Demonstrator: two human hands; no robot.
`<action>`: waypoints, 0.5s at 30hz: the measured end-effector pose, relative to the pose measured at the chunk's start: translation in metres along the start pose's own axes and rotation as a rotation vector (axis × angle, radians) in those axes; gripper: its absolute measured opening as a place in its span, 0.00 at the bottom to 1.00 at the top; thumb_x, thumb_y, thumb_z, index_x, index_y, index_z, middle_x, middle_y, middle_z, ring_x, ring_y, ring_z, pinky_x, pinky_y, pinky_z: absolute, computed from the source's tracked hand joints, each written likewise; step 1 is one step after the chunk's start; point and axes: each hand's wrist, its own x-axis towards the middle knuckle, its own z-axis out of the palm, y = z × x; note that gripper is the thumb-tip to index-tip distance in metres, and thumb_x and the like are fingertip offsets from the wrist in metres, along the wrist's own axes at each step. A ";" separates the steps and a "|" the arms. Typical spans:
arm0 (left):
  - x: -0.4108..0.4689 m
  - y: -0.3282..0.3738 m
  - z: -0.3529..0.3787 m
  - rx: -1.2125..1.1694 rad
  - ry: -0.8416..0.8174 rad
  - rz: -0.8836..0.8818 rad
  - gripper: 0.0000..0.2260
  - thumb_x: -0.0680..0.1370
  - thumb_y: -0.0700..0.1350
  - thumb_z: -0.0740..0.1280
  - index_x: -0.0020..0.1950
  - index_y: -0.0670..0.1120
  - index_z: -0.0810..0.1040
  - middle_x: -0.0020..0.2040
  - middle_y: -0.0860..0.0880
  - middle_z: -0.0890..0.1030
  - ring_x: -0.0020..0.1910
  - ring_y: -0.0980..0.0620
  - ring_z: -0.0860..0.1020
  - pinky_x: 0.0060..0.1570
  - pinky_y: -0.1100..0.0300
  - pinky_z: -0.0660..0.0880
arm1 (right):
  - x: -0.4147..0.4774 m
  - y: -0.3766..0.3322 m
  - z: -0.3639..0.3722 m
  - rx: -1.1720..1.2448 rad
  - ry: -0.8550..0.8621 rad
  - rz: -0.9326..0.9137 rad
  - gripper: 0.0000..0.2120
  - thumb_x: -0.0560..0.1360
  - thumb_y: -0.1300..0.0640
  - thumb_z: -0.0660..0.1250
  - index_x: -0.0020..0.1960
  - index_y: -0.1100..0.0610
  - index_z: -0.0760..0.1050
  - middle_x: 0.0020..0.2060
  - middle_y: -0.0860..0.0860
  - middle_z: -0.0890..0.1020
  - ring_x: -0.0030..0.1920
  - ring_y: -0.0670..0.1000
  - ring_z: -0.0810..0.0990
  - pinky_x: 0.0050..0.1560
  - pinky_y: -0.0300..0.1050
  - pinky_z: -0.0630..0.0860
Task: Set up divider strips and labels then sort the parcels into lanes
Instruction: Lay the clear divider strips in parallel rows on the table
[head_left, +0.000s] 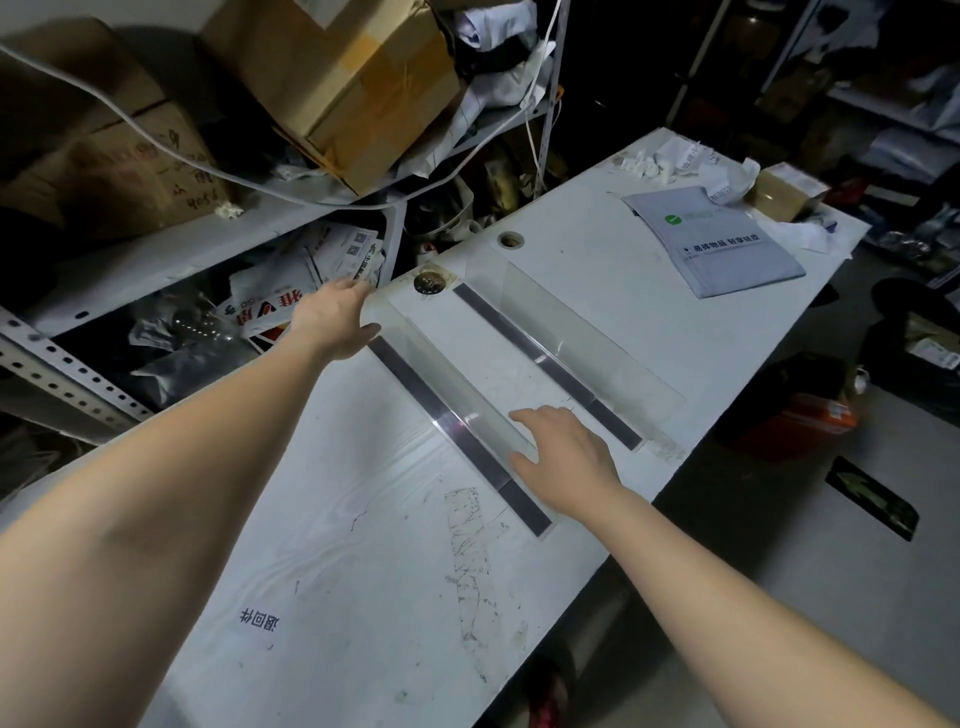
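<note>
Two clear plastic divider strips with dark bases lie across the white table (322, 519). The near divider strip (457, 421) runs from the table's far edge toward me; the far divider strip (550, 358) lies parallel to its right. My left hand (337, 319) holds the far end of the near strip at the table's back edge, thumb on top. My right hand (566, 452) rests with straight fingers on the near part of that strip's clear wall. A grey parcel bag (727, 249) lies at the far right of the table. A printed label (260, 621) sticks to the tabletop close to me.
A metal shelf (156, 249) with cardboard boxes (337, 83) and loose bags runs along the table's left. A small brown box (779, 195) and crumpled paper (654, 161) sit at the table's far end. Two round holes (511, 240) pierce the tabletop. Dark clutter covers the floor at right.
</note>
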 end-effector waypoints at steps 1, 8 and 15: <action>-0.011 -0.005 -0.005 0.002 -0.007 -0.032 0.28 0.78 0.55 0.69 0.75 0.48 0.68 0.71 0.44 0.75 0.68 0.41 0.73 0.60 0.43 0.75 | 0.001 -0.008 -0.004 -0.014 0.010 -0.025 0.24 0.82 0.49 0.64 0.77 0.50 0.67 0.67 0.50 0.76 0.66 0.53 0.73 0.58 0.49 0.75; -0.118 -0.032 -0.045 -0.025 -0.019 -0.322 0.27 0.79 0.59 0.64 0.74 0.47 0.67 0.65 0.42 0.78 0.62 0.39 0.78 0.56 0.46 0.77 | -0.006 -0.073 -0.022 -0.090 0.049 -0.193 0.25 0.81 0.46 0.65 0.75 0.51 0.68 0.69 0.49 0.74 0.69 0.54 0.70 0.64 0.51 0.69; -0.260 -0.042 -0.076 -0.037 0.002 -0.540 0.27 0.79 0.59 0.63 0.76 0.48 0.66 0.67 0.45 0.77 0.65 0.41 0.76 0.58 0.47 0.75 | -0.053 -0.132 -0.023 -0.115 0.034 -0.421 0.29 0.80 0.45 0.66 0.78 0.49 0.64 0.74 0.49 0.71 0.74 0.53 0.67 0.67 0.53 0.71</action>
